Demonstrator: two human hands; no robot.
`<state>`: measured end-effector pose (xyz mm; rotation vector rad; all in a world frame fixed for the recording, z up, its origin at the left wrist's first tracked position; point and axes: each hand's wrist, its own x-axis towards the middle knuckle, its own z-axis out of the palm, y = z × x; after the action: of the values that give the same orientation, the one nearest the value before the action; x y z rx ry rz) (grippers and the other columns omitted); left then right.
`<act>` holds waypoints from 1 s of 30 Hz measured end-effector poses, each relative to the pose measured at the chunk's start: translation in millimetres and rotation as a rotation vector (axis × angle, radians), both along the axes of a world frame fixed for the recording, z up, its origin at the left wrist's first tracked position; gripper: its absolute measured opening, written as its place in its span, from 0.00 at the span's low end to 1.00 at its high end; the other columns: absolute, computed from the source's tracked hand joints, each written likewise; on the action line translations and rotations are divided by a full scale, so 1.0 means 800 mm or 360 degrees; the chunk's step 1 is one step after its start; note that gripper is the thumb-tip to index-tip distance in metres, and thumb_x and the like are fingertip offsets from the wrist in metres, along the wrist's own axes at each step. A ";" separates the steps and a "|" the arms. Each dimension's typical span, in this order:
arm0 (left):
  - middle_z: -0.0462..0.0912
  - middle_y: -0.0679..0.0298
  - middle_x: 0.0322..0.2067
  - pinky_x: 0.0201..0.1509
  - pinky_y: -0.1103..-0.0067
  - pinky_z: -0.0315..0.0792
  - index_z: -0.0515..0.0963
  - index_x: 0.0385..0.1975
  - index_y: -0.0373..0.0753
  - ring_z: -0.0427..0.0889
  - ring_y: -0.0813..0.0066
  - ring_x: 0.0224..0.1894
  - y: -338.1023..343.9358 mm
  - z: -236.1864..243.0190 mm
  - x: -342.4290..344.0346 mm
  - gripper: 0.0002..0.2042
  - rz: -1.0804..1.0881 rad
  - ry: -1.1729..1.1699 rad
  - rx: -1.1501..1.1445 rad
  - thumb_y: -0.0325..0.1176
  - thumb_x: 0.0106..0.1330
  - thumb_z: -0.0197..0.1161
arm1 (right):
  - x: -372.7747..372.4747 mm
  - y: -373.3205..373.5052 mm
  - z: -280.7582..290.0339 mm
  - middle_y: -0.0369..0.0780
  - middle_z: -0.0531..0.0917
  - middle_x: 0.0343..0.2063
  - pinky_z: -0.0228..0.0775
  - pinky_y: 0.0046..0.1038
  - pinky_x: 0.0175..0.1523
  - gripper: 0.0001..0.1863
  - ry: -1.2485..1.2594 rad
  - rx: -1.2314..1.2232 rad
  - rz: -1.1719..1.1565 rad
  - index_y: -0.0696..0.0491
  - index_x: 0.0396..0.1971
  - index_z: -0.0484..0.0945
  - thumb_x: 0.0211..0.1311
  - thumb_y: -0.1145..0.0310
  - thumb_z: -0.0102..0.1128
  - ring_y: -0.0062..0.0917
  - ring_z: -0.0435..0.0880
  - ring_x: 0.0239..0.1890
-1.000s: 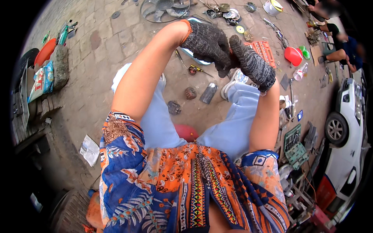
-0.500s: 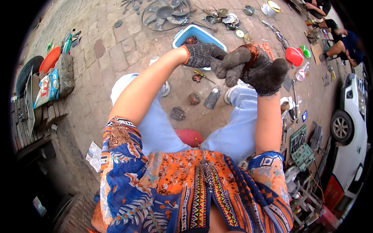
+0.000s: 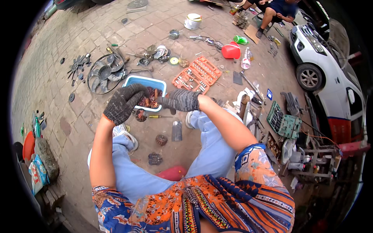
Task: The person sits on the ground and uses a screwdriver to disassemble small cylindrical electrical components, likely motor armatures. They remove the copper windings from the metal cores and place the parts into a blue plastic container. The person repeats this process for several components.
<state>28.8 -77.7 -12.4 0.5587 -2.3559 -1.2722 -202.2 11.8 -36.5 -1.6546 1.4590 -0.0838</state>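
sitting low on a red plastic stool [image 3: 173, 173], the person wears pale blue trousers and an orange-and-blue patterned shirt, both bare forearms reaching forward over the brick paving [image 3: 58, 89]. below the hands, between the knees, lie a small dark toothed part [image 3: 154, 158], a round brown wound coil [image 3: 161, 139] and a flat grey metal plate [image 3: 177, 130]. just under the left hand a yellow-handled screwdriver [image 3: 156, 116] lies beside a round coppery disc [image 3: 140, 115].

the left hand [image 3: 123, 102], in a dark grey knitted work glove, hangs with its fingers curled downward; whether it grips anything cannot be told. the right hand [image 3: 180, 100], in a matching glove, points toward the left one with its fingers stretched and lightly bent, seemingly empty. the two hands are near each other but apart.

between and just behind them stands a blue rectangular plastic tub [image 3: 146, 83] holding copper-wound motor parts [image 3: 149, 101]; the left hand overlaps its near left corner and the right hand its near right corner in this view.

beyond the right hand an open orange socket-tool case [image 3: 198, 73] lies flat. beyond the left hand rests a black round wire fan guard with grey blades [image 3: 105, 72]. farther off are a red plastic funnel-shaped scoop [image 3: 231, 51], a white paint bucket [image 3: 192, 21] and, far to the right, a white car [image 3: 330, 70]. another person [image 3: 278, 9] sits at the far edge.
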 end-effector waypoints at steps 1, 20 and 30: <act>0.80 0.59 0.34 0.44 0.77 0.72 0.77 0.40 0.33 0.78 0.72 0.36 0.005 0.010 0.001 0.10 -0.0005 -0.0044 0.0005 0.29 0.65 0.51 | 0.004 0.012 -0.016 0.42 0.84 0.25 0.72 0.30 0.40 0.23 -0.0375 0.0272 0.0034 0.54 0.37 0.81 0.64 0.48 0.49 0.29 0.82 0.32; 0.80 0.60 0.34 0.45 0.74 0.71 0.75 0.41 0.36 0.79 0.70 0.38 0.063 -0.050 -0.061 0.09 -0.0698 -0.0067 0.0281 0.31 0.63 0.57 | 0.058 0.042 0.088 0.44 0.73 0.55 0.61 0.31 0.62 0.36 -0.1781 -0.0980 -0.0757 0.60 0.62 0.58 0.58 0.59 0.60 0.28 0.72 0.57; 0.78 0.53 0.22 0.34 0.67 0.72 0.78 0.26 0.37 0.78 0.53 0.28 0.063 0.006 -0.043 0.08 -0.0308 -0.0332 -0.0097 0.36 0.54 0.59 | 0.023 0.035 0.011 0.46 0.82 0.38 0.72 0.28 0.46 0.28 -0.0699 -0.0160 -0.0160 0.59 0.48 0.73 0.63 0.48 0.50 0.30 0.81 0.38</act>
<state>-5.2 -27.0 -7.4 0.4738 -2.6678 -1.2722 -183.9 39.7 -27.6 -1.5200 1.2124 -0.5503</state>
